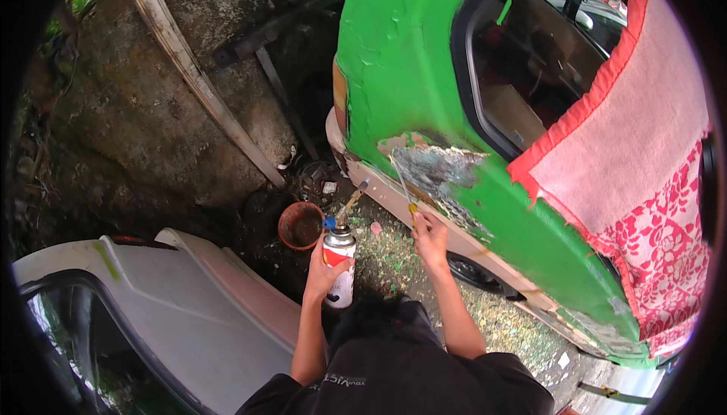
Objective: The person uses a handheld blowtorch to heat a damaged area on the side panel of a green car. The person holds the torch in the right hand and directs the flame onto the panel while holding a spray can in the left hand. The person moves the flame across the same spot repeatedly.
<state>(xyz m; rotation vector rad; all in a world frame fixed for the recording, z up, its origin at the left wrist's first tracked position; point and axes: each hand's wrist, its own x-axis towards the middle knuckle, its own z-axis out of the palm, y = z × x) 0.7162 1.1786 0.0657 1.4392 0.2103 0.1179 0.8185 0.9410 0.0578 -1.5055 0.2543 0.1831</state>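
My left hand (321, 271) is wrapped round a gas torch (343, 282), a white and red canister with a blue knob and a metal nozzle. The nozzle tilts up and right toward the lower side of a green car (409, 89); whether a flame burns there I cannot tell. In my right hand (431, 241) is a screwdriver (413, 208) with a yellow handle and a long thin shaft. Its tip reaches the left edge of a bare patch (439, 165), where the green paint is gone and grey, scorched-looking metal shows. Wrinkled, bubbled paint lies above the patch.
A reddish-brown bucket (301, 226) stands on the ground left of the torch. Paint flakes (522, 337) litter the ground. A white car (189, 282) is close on my left. A pink patterned cloth (606, 165) drapes over the green car. Behind, a long strip (201, 82) leans against the wall.
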